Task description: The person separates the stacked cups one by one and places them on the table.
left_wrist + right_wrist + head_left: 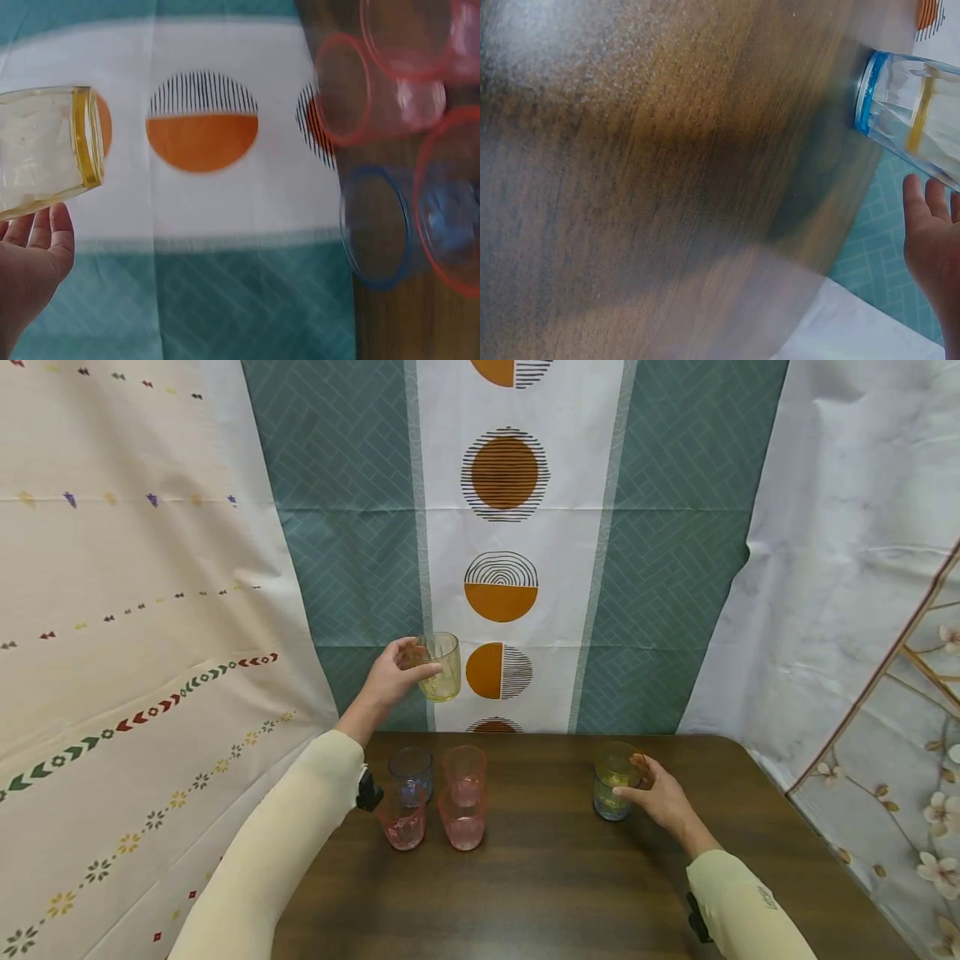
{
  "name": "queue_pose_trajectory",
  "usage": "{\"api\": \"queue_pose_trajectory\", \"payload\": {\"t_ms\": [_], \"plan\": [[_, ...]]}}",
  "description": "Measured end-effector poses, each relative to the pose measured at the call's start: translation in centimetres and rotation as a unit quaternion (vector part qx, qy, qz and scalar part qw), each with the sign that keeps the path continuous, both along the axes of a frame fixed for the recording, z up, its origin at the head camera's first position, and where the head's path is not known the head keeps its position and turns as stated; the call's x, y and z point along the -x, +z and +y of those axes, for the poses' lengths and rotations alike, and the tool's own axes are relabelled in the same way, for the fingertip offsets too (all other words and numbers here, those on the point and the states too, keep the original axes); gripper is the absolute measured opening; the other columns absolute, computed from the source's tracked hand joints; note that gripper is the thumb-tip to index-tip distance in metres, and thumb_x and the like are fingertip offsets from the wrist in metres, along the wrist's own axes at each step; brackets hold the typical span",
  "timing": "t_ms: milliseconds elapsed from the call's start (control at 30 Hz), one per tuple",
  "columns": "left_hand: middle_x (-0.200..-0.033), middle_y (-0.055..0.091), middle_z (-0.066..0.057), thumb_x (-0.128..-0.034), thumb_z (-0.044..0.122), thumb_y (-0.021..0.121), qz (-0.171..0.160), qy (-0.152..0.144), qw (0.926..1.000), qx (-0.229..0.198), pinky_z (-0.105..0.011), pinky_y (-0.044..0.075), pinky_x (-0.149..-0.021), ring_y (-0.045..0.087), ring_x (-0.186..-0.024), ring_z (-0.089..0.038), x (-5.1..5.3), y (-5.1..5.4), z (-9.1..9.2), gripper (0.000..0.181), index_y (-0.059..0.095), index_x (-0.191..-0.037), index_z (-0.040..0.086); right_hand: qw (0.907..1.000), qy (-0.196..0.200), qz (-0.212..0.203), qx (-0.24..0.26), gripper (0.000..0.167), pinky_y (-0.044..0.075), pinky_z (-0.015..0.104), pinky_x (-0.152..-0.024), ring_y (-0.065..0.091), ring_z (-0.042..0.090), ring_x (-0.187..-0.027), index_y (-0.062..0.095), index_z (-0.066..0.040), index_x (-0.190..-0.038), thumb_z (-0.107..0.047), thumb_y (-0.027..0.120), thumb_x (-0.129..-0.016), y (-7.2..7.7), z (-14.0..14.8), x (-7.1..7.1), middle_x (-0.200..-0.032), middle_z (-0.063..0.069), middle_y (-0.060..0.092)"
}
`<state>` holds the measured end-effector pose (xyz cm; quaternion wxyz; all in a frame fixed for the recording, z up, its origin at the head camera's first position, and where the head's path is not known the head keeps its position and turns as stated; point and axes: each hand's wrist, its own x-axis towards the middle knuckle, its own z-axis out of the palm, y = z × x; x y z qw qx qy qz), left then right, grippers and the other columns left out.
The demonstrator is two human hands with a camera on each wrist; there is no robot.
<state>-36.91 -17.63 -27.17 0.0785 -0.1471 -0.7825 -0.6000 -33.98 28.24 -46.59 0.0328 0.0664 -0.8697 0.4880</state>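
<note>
My left hand (386,681) holds a yellow glass (442,668) up in front of the backdrop, fingers and thumb around its side. The left wrist view shows this glass (37,150) tilted, with the left hand (34,262) against it. On the right of the table, a second yellow glass (617,762) sits inside a blue glass (611,807); my right hand (667,797) grips around them from the right. In the right wrist view the blue glass base (869,94) appears with a yellow band inside, beside the right hand (934,247).
Left of centre on the brown table (540,877) stand a blue glass (411,764) at the back, a pink glass (403,828) in front of it, and two more pink ones, back (465,764) and front (462,828). Patterned cloths (360,552) hang behind and beside the table.
</note>
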Motion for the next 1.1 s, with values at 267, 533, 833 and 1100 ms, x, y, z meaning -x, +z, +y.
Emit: {"api": "queue_pose_trajectory", "payload": {"t_ms": [267,533,833,1100], "plan": [[-0.148,0.043,-0.01,-0.0867,0.041,0.077,0.012,0.067,0.9976,0.016,-0.049,0.028,-0.114,0.032,-0.142,-0.029,0.1,-1.6,-5.0,0.093,0.023,-0.155,0.008,1.0,0.001,-0.004,0.005,0.096,0.03,0.058,-0.11,0.03,0.048,-0.139,0.021,0.005,-0.154,-0.035,0.078,-0.087,0.0,0.0,0.0,-0.158,0.027,0.025],[-0.154,0.034,-0.017,-0.0919,0.033,0.072,0.004,0.09,0.9958,0.02,-0.052,0.021,-0.117,0.022,-0.146,-0.034,-1.0,-2.9,-8.6,0.089,0.017,-0.156,0.005,1.0,0.0,-0.003,0.004,0.094,0.032,0.058,-0.109,0.033,0.047,-0.137,0.023,0.004,-0.153,-0.035,0.077,-0.088,0.0,0.1,0.0,-0.157,0.027,0.026],[-0.156,0.029,-0.021,-0.0938,0.031,0.07,-0.028,0.104,0.9937,0.032,-0.053,0.025,-0.115,0.025,-0.143,-0.038,-1.4,-6.0,-11.8,0.092,0.01,-0.157,0.002,1.0,0.0,-0.006,0.006,0.095,0.031,0.058,-0.11,0.03,0.048,-0.139,0.022,0.005,-0.154,-0.035,0.078,-0.087,0.0,0.1,0.0,-0.157,0.027,0.025],[-0.151,0.034,-0.022,-0.0924,0.036,0.071,-0.045,0.132,0.9892,0.047,-0.045,0.038,-0.102,0.031,-0.139,-0.037,-1.6,-8.9,-13.0,0.096,0.01,-0.155,-0.002,0.9999,-0.003,-0.012,0.005,0.096,0.03,0.058,-0.11,0.03,0.048,-0.139,0.022,0.003,-0.154,-0.036,0.078,-0.087,0.0,0.0,0.1,-0.158,0.026,0.025]]}}
